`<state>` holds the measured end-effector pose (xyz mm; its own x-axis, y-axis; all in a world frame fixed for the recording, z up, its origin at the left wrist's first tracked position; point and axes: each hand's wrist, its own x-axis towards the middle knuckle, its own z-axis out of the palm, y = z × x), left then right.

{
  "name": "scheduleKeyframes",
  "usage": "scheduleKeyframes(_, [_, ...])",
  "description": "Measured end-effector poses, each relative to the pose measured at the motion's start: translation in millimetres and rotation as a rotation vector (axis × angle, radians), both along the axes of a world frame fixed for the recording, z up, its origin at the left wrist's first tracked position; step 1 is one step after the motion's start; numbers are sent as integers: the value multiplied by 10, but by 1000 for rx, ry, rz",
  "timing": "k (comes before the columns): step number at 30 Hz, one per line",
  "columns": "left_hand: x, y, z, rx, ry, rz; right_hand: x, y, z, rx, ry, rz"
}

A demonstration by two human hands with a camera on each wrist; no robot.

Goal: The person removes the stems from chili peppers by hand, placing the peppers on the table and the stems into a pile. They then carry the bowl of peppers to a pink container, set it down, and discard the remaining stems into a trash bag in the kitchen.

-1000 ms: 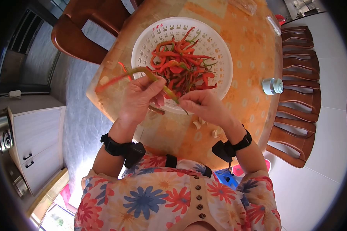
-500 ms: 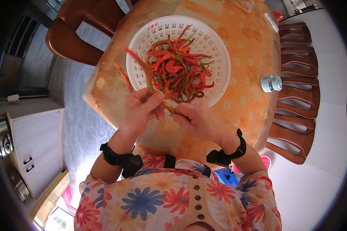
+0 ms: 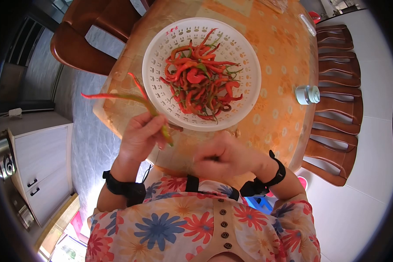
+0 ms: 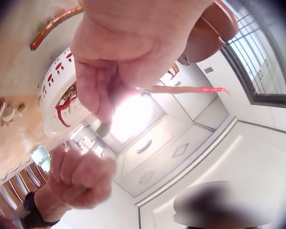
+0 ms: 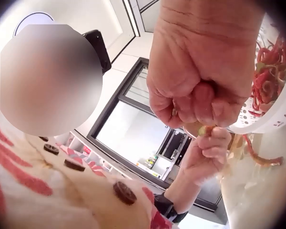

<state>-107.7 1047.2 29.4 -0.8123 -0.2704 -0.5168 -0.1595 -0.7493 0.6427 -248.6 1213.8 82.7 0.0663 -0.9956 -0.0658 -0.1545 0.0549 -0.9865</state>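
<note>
A long pepper (image 3: 133, 97), red at its tip and green toward the stem end, is pinched in the left hand (image 3: 139, 136). Its red tip points left, past the table's edge. The right hand (image 3: 227, 156) is apart from it, low over the table's near side, fingers curled and blurred. From the left wrist view, a small greenish stem (image 4: 77, 192) shows between the fingers of the right hand (image 4: 81, 174). Beyond both hands stands a white colander (image 3: 155, 89) with a heap of red peppers (image 3: 195, 77).
Another red pepper (image 3: 136, 83) lies left of the colander. Pale garlic-like pieces (image 4: 7, 112) are on the table. A jar (image 3: 307, 94) stands near the right edge, beside stacked brown chairs (image 3: 338, 105). A brown chair (image 3: 85, 48) is at the upper left.
The hands have moved apart, the left one leftward with the pepper, the right one toward the body. The pepper's red tip has swung to the left.
</note>
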Motion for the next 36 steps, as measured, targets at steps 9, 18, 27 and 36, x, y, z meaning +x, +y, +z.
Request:
scheduleKeyframes(9, [350, -40, -781, -85, -266, 190, -872, -259, -658, 322, -107, -808])
scheduleKeyframes(18, [295, -69, -578, -356, -318, -349, -969, -494, -979, 233, 649, -704])
scheduleKeyframes(27, [224, -336, -199, -458, -179, -361, -808, -534, -862, 139, 672, -721])
scheduleKeyframes(36, [-167, 61, 95, -295, 215, -77, -155, -126, -271, 349, -79, -445])
